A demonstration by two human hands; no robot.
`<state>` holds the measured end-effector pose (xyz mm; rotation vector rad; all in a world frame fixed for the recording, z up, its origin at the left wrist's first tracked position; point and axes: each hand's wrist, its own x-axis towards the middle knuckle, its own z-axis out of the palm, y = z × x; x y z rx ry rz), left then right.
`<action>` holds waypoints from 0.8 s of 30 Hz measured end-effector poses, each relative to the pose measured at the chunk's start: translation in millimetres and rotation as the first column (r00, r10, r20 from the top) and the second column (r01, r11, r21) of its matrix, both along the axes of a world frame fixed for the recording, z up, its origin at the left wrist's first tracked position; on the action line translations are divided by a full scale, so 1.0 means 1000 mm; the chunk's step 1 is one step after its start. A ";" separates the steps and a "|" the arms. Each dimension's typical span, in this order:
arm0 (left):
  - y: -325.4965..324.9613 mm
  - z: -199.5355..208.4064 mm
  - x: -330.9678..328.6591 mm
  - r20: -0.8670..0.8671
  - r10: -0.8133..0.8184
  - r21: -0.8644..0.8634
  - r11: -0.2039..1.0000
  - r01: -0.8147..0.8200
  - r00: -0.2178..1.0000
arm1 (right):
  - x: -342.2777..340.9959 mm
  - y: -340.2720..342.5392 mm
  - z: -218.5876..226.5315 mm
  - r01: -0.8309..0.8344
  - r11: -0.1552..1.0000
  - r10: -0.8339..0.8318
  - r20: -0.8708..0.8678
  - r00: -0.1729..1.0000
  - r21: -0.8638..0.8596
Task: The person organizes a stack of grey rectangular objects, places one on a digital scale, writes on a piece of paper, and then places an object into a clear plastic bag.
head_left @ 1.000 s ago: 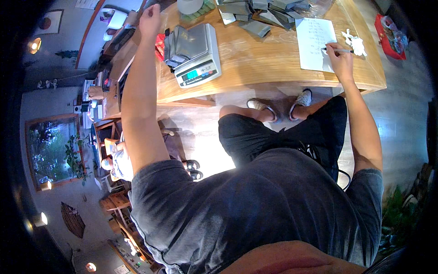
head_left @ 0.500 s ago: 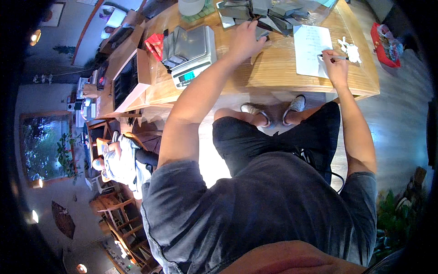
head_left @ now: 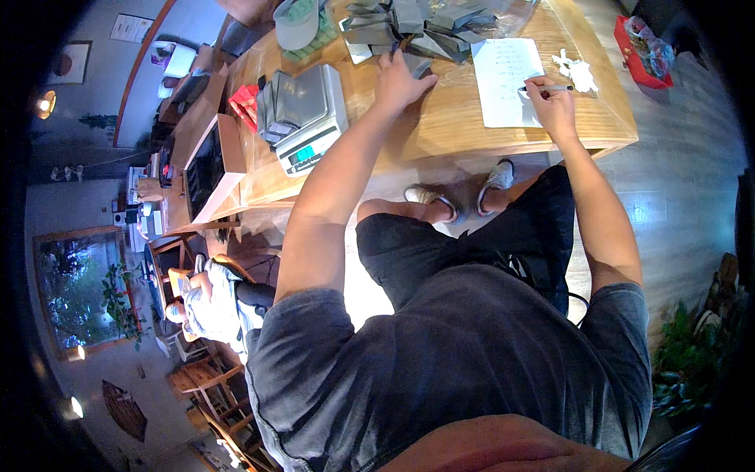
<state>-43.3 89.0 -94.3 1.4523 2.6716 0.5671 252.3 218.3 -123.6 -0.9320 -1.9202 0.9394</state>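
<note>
I stand at a wooden table (head_left: 456, 130). My left hand (head_left: 399, 79) reaches to the edge of a pile of grey packets (head_left: 425, 27) and its fingers touch one of them. My right hand (head_left: 550, 98) holds a pen (head_left: 550, 88) over a white sheet of paper (head_left: 507, 75). A digital scale (head_left: 311, 118) with grey packets (head_left: 271, 110) beside its tray stands left of my left arm.
A red tray (head_left: 641, 51) with wrapped items sits at the table's right corner, and crumpled white paper (head_left: 576, 71) lies near the sheet. A grey cap (head_left: 299, 23) lies at the back. An open cardboard box (head_left: 212, 169) stands left. Another person (head_left: 216, 303) sits at lower left.
My left hand has swung from the far left, past the scale, rightward to the pile of grey packets. My right hand with the pen has stayed on the paper.
</note>
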 end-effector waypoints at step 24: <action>0.024 0.055 -0.083 -0.381 -0.249 0.039 0.958 0.285 0.891 | 0.004 -0.003 0.008 -0.002 0.999 0.002 -0.006 1.000 -0.050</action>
